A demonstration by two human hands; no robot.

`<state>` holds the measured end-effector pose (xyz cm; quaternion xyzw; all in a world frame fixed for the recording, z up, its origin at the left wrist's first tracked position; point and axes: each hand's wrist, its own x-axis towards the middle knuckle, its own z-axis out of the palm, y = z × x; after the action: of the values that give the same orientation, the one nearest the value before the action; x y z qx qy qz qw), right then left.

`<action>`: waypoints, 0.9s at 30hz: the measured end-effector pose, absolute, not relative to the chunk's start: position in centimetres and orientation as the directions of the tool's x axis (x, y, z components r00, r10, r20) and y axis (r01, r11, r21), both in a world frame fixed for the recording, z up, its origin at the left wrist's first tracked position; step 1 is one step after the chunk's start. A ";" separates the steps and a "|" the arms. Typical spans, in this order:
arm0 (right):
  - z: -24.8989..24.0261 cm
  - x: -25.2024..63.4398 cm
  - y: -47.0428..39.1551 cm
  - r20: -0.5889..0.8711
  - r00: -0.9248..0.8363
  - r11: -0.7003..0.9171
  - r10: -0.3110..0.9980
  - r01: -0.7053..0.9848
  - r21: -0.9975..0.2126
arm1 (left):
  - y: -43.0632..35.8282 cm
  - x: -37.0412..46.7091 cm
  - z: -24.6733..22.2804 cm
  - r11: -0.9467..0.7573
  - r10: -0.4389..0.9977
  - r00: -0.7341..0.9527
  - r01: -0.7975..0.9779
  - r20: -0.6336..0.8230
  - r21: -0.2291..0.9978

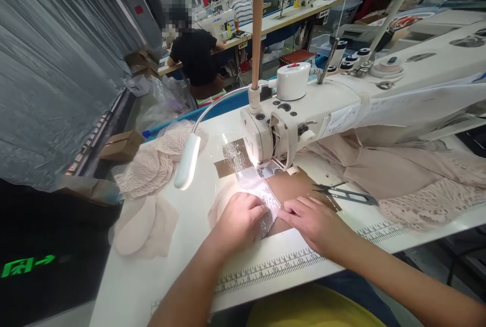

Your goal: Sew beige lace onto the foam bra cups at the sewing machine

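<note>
A piece of pale lace fabric [270,196] lies on the sewing table just in front of the needle area of a white sewing machine [261,134]. My left hand [243,218] is on its left part, fingers curled and closed on the cloth. At the right edge of the lace, my right hand [313,220] pinches with thumb and forefinger together. Thread snips [351,195] lie on the table just beyond my right hand. A lit lamp [188,162] on a bent metal neck shines from the left.
Stacked lace pieces [148,167] and flat beige cut pieces [144,226] lie at the left. Beige fabric [379,165] is heaped under the machine arm at the right. A printed ruler [266,269] runs along the front edge. A co-worker [195,53] sits at another machine behind.
</note>
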<state>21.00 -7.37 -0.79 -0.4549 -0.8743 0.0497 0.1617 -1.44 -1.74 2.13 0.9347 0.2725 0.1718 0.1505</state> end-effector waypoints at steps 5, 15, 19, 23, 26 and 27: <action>-0.9 21.0 -7.6 0.315 -0.515 0.595 0.797 0.759 -0.264 | -2.1 -1.2 2.1 -0.831 0.539 0.824 0.488 0.172 0.266; -0.9 21.1 -7.6 0.338 -0.488 0.583 0.805 0.757 -0.294 | -2.3 -1.1 2.0 -0.852 0.520 0.844 0.504 0.131 0.140; -0.9 21.1 -7.6 0.332 -0.487 0.579 0.808 0.761 -0.294 | -2.4 -1.0 1.8 -0.858 0.512 0.845 0.495 0.154 0.138; -0.6 21.2 -7.7 0.311 -0.488 0.573 0.815 0.759 -0.309 | -2.4 -0.9 1.8 -0.860 0.509 0.845 0.492 0.163 0.137; -0.4 21.4 -7.7 0.314 -0.493 0.579 0.811 0.751 -0.318 | -2.4 -0.8 2.0 -0.853 0.520 0.838 0.500 0.164 0.149; -0.4 21.5 -7.6 0.326 -0.491 0.583 0.808 0.747 -0.320 | -2.4 -0.8 2.1 -0.851 0.523 0.836 0.502 0.166 0.154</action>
<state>21.47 -7.62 -0.37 -0.4514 -0.8609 0.0679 0.2248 -0.84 -2.44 2.07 0.9567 0.2678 0.1014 0.0523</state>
